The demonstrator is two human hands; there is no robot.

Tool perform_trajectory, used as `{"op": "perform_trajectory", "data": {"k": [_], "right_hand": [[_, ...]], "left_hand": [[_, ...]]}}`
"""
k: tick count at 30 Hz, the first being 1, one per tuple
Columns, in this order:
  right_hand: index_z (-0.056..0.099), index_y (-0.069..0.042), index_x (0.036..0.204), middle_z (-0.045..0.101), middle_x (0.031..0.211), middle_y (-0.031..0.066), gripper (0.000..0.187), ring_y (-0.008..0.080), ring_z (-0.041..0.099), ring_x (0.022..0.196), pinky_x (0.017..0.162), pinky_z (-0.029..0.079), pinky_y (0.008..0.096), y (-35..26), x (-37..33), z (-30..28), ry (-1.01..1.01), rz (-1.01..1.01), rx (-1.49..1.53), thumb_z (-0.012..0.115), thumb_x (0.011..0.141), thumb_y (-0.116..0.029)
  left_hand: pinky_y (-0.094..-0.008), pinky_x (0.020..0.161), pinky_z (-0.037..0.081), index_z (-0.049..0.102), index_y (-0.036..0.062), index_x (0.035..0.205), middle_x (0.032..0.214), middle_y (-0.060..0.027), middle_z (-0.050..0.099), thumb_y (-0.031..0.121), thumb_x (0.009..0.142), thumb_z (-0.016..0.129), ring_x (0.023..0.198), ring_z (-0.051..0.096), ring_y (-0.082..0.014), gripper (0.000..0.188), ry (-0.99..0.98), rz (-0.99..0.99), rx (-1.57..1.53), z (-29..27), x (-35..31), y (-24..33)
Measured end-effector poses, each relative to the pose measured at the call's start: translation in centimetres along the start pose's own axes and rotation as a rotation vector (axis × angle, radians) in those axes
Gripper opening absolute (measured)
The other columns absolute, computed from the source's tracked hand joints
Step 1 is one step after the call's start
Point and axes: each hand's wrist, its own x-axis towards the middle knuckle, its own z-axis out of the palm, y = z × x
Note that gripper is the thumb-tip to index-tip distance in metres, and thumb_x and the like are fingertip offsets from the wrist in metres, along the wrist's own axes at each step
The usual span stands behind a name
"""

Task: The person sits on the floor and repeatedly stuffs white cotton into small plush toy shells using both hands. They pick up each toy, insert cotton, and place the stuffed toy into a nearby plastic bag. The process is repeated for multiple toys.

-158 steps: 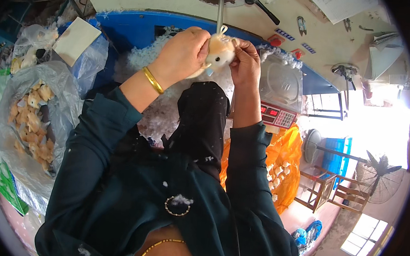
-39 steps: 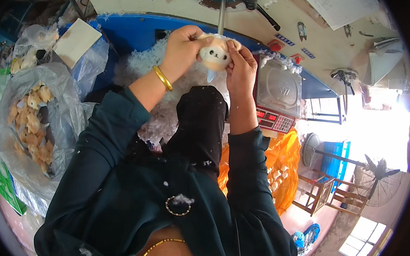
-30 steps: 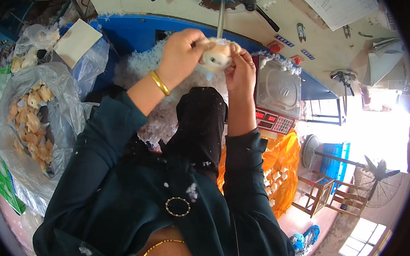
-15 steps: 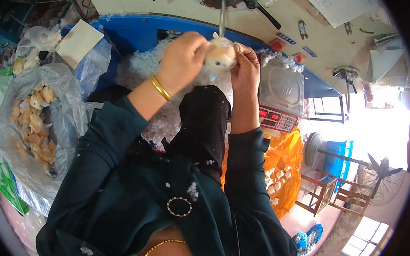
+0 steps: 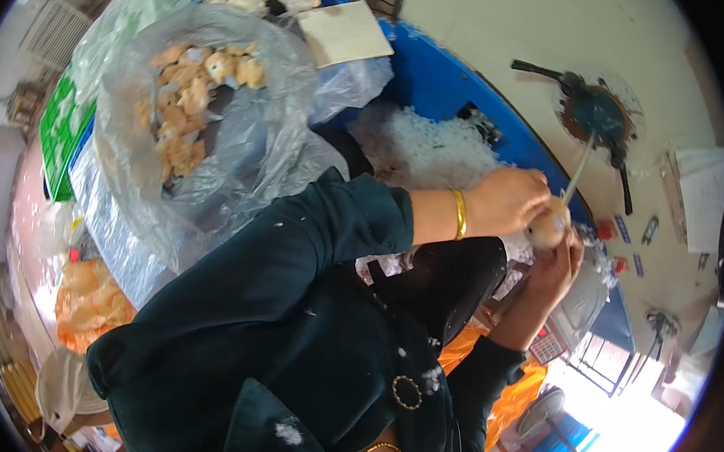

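Observation:
My left hand [image 5: 508, 202], with a gold bangle [image 5: 459, 214] on the wrist, grips a small tan plush toy [image 5: 546, 227] from the left. My right hand [image 5: 556, 268] cups the same toy from below and the right. The toy sits on the end of a thin metal tube [image 5: 579, 168] that reaches down from a round dark machine head [image 5: 596, 115]. White loose stuffing [image 5: 428, 146] lies heaped in a blue bin [image 5: 441, 83] just behind my hands.
A big clear plastic bag [image 5: 241, 140] of tan plush toys stands at my left, with a cardboard sheet [image 5: 345, 31] beyond it. An orange bag [image 5: 523, 392] and a weighing scale [image 5: 560, 327] lie at the lower right. Green sacks [image 5: 59, 130] sit far left.
My head has turned and tilted, so the view now leans left and shows more of the clear bag. Both hands stay closed around the toy at the tube.

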Motion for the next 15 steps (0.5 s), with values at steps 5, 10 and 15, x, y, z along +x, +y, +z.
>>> {"op": "perform_trajectory", "data": {"k": [5, 10, 15], "right_hand": [[0.06, -0.004, 0.09, 0.059, 0.085, 0.0011, 0.01, 0.0106, 0.055, 0.073, 0.064, 0.044, 0.0213, -4.2, -5.5, -2.0, 0.24, 0.186, -0.573, 0.066, 0.082, -0.004], [0.061, 0.001, 0.082, 0.061, 0.073, 0.0098, 0.021, 0.0186, 0.06, 0.071, 0.063, 0.048, 0.0322, -10.9, -15.9, -25.4, -0.192, 0.527, -2.054, 0.067, 0.078, -0.019], [0.064, 0.003, 0.078, 0.061, 0.063, 0.0122, 0.029, 0.0175, 0.061, 0.056, 0.051, 0.048, 0.0304, -11.3, -15.5, -19.8, 0.187, 0.987, -1.419, 0.067, 0.078, -0.026]], "left_hand": [[-0.0402, 0.07, 0.05, 0.065, 0.0083, 0.08, 0.086, -0.0116, 0.063, 0.017, 0.083, 0.057, 0.081, 0.061, -0.0306, 0.012, 0.055, -0.186, 0.258, -7.8, -3.3, -2.5], [-0.0368, 0.067, 0.05, 0.068, 0.0055, 0.086, 0.088, -0.013, 0.066, 0.023, 0.079, 0.069, 0.08, 0.065, -0.0285, 0.019, 0.624, -0.42, 0.967, -27.0, -12.7, -14.6], [-0.0404, 0.078, 0.05, 0.067, 0.0034, 0.091, 0.09, -0.0123, 0.066, 0.035, 0.075, 0.067, 0.086, 0.063, -0.0328, 0.035, 0.267, -0.888, 1.091, -38.6, -19.7, -21.2]]}}
